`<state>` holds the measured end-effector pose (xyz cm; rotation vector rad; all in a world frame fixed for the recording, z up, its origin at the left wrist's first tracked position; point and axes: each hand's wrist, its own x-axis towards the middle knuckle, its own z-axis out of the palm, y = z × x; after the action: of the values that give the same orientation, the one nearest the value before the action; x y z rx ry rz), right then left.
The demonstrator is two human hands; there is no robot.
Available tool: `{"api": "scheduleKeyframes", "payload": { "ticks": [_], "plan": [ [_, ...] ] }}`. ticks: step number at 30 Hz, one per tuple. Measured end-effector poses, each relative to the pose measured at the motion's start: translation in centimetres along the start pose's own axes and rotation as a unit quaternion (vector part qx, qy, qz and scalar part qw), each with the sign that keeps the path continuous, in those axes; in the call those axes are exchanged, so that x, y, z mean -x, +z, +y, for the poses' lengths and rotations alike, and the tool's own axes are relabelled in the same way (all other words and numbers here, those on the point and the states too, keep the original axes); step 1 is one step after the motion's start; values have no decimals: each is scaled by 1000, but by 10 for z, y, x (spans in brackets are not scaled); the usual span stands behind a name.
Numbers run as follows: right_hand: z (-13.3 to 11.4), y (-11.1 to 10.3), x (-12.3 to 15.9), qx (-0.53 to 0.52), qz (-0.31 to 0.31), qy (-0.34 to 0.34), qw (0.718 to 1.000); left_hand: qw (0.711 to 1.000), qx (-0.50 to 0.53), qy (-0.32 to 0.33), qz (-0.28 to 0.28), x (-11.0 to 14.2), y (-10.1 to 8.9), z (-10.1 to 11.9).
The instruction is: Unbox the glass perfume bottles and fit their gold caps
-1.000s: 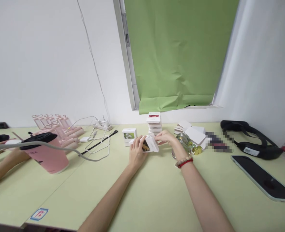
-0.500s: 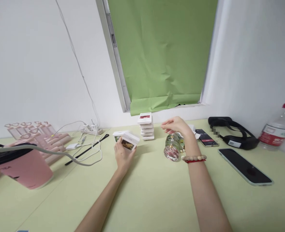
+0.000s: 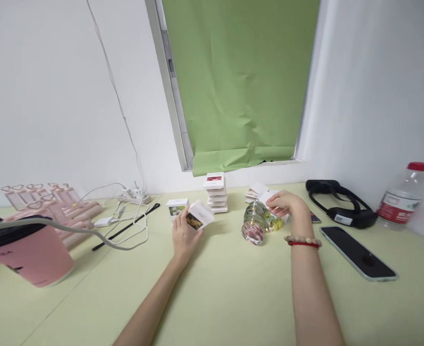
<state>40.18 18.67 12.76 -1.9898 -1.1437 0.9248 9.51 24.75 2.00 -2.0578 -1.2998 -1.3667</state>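
Holding the box [image 3: 196, 219] in the left hand [image 3: 183, 238]: fingers and thumb closed round it, tilted, yellow-flower photo facing up, white flap sticking out at the right end. Box sits left of center, just in front of a second box [image 3: 176, 210] with white flowers on it.

Right hand [image 3: 288, 204] is over the gold caps [image 3: 275, 224], fingers bent, palm down. Can't tell if it grips anything; fingertips partly lost against a white card [image 3: 265, 196].

Glass jars [image 3: 254, 222] sit just left of the caps, nearest one pinkish inside. Stack [image 3: 216, 193] of flat white boxes stands between the hands, further back, red photo on the top one. Folded white cards [image 3: 257, 190] behind the jars.

Right side: phone [image 3: 357, 252], headset [image 3: 352, 217], water bottle [image 3: 401, 204]. Left side: pink cup [image 3: 41, 257], gray cable crossing in front of it, pink tubes [image 3: 84, 211] behind.
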Motion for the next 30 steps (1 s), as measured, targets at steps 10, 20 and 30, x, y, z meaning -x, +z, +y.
{"api": "scheduleKeyframes", "payload": {
  "ticks": [10, 20, 30],
  "plan": [
    [-11, 8, 26, 155, 117, -161, 968, 999, -7, 32, -25, 2, 0, 2],
    [95, 43, -14, 129, -2, -150, 980, 986, -54, 110, -115, 10, 5, 11],
    [93, 64, 4, 245, 79, -206, 944, 986, -48, 96, -126, 8, 7, 16]
  ]
}}
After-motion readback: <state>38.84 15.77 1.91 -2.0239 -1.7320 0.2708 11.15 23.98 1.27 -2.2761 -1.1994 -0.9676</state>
